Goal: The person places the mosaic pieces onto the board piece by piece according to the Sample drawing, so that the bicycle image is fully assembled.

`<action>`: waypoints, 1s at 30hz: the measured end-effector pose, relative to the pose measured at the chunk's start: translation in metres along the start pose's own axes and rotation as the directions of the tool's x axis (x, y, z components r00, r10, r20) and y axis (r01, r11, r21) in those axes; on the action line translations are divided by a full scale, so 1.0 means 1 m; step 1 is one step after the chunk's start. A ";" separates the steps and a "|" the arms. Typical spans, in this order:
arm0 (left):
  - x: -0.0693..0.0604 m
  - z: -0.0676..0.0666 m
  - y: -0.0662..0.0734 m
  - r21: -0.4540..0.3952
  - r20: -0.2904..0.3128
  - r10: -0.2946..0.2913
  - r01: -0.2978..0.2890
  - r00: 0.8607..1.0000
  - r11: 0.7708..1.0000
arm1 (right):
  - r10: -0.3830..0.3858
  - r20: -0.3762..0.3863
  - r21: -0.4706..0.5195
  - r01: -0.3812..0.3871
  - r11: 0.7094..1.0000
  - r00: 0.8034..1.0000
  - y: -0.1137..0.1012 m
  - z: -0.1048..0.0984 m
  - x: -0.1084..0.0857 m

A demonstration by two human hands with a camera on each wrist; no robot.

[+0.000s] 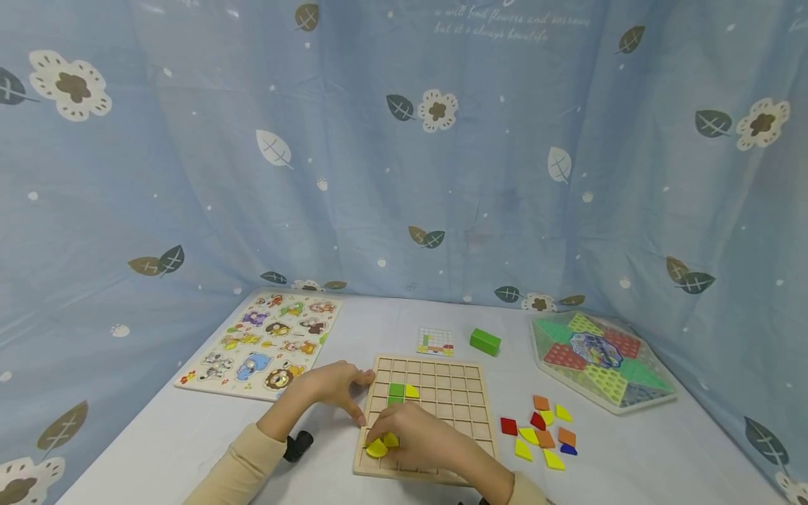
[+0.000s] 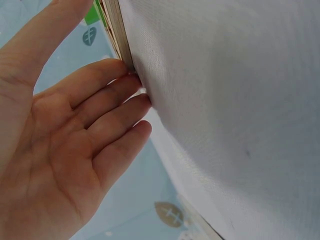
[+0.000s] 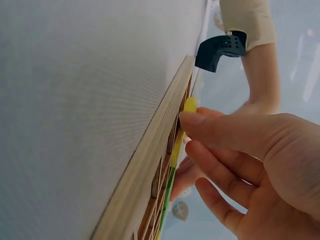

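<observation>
A wooden grid board [image 1: 475, 397] lies on the white table. My left hand [image 1: 337, 386] touches its left edge with fairly straight fingertips, as the left wrist view also shows. Over the board's lower left corner, my right hand [image 1: 421, 438] pinches a yellow quarter-round tile [image 3: 190, 104] between thumb and finger. Two yellow shapes show by those fingers in the head view; one is a rounded yellow tile [image 1: 376, 449], partly overlapped by the hand. Farther up the grid sit green square tiles [image 1: 396, 390] and, beside them, another yellow tile [image 1: 412, 391].
Loose red, orange, yellow and blue tiles [image 1: 546, 439] lie right of the board. Behind it are a pattern card [image 1: 435, 341] and a green block [image 1: 485, 341]. An animal puzzle [image 1: 268, 344] lies left; a hexagonal box [image 1: 602, 361] stands right.
</observation>
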State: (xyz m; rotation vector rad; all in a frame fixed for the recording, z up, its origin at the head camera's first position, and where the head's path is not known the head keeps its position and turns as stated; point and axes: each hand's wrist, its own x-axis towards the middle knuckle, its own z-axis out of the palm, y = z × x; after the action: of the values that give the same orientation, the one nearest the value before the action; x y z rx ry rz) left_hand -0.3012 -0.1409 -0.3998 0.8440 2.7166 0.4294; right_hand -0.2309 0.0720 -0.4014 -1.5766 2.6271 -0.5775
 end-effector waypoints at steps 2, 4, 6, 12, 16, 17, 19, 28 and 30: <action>0.000 0.000 0.000 0.001 0.000 0.002 -0.002 1.000 1.000 | 0.020 0.007 0.013 -0.020 1.000 1.000 -0.001 0.000 0.000; 0.000 0.000 0.000 0.003 -0.001 0.001 -0.001 1.000 1.000 | 0.034 0.013 0.016 -0.035 0.999 0.999 -0.001 0.001 0.001; 0.001 0.000 0.000 0.005 -0.001 0.000 0.000 1.000 1.000 | 0.043 0.015 0.022 -0.044 0.999 0.999 -0.002 0.001 0.001; 0.001 0.000 0.001 0.014 -0.005 -0.001 0.001 1.000 1.000 | 0.043 0.008 0.017 -0.043 0.999 0.999 -0.003 0.003 0.001; 0.001 0.000 0.001 0.018 -0.004 0.003 -0.003 1.000 1.000 | 0.054 0.013 0.008 -0.054 0.998 0.998 -0.003 0.003 0.000; 0.001 0.000 0.001 0.018 -0.004 0.004 -0.004 1.000 1.000 | 0.059 0.015 0.008 -0.059 0.998 0.998 -0.003 0.003 0.000; 0.001 0.000 0.001 0.018 -0.004 0.007 -0.007 1.000 1.000 | 0.069 0.018 0.011 -0.069 0.998 0.997 -0.003 0.003 0.000; -0.001 -0.001 0.000 0.025 -0.015 0.013 -0.013 1.000 1.000 | 0.025 0.013 0.041 -0.026 0.999 1.000 -0.004 0.004 0.001; -0.001 -0.001 0.000 0.020 -0.014 0.012 -0.012 1.000 1.000 | 0.025 0.010 0.032 -0.025 0.999 1.000 -0.003 0.004 0.001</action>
State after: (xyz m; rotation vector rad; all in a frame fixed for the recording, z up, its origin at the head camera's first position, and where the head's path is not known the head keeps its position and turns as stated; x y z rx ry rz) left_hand -0.3005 -0.1416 -0.3984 0.8658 2.7344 0.4126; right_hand -0.2275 0.0684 -0.4043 -1.5319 2.6130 -0.6054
